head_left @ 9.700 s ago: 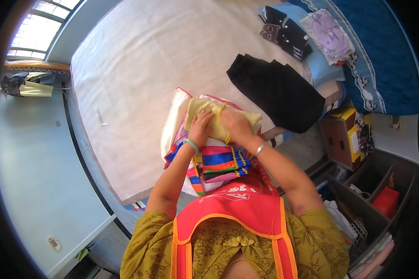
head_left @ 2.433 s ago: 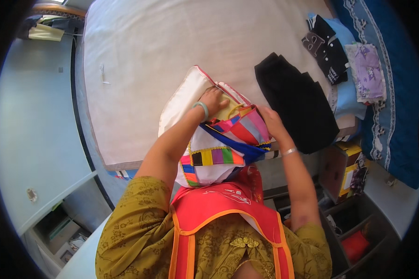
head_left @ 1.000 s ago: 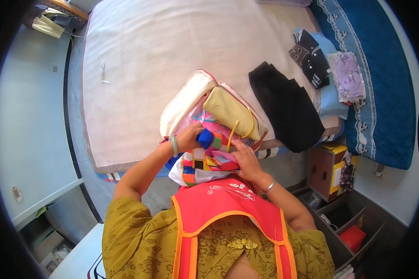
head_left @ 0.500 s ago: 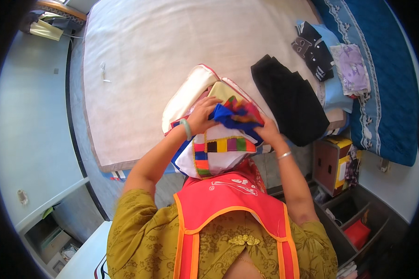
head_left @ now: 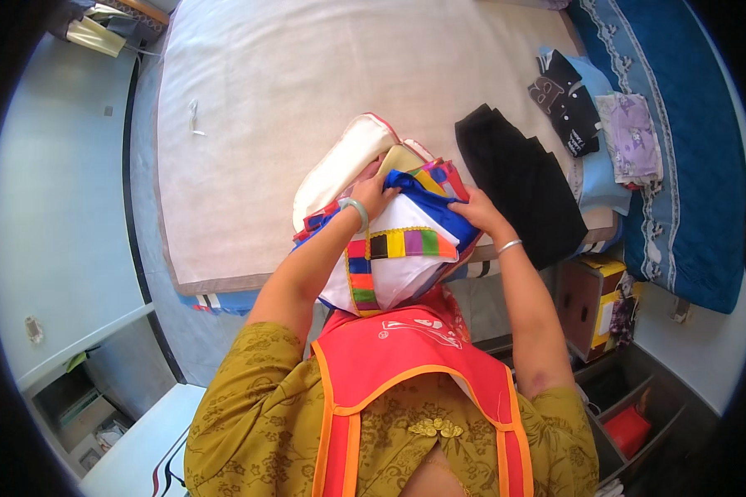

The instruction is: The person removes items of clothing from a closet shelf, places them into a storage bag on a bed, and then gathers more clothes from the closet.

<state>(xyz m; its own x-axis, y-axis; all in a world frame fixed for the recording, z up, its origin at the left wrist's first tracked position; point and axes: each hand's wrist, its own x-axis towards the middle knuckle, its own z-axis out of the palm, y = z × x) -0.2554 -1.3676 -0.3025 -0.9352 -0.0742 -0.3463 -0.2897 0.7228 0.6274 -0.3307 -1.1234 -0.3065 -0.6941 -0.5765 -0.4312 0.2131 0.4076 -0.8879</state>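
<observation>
A white and blue garment [head_left: 398, 273] with bands of coloured patches is bunched over the near edge of the bed, in front of my red apron [head_left: 414, 352]. My left hand [head_left: 373, 199], a pale bangle at its wrist, is closed on the garment's blue cloth from the left. On the other side my right hand [head_left: 479, 212], wearing a thin silver bangle, pinches the same blue cloth near its right edge. Just beyond lies a cream padded piece with red edging [head_left: 340, 174], partly covered by the garment.
Black folded trousers [head_left: 522, 182] lie on the beige bed cover [head_left: 249, 149] to the right. Farther right are a dark top [head_left: 568, 108] and a folded purple-and-white cloth [head_left: 630, 137]. A brown and yellow box [head_left: 587, 302] stands beside the bed above an open drawer [head_left: 630, 406].
The blue and multicoloured cloth, bunched up before, is now spread flatter over the white part. My left hand has moved slightly right and my view has shifted a little.
</observation>
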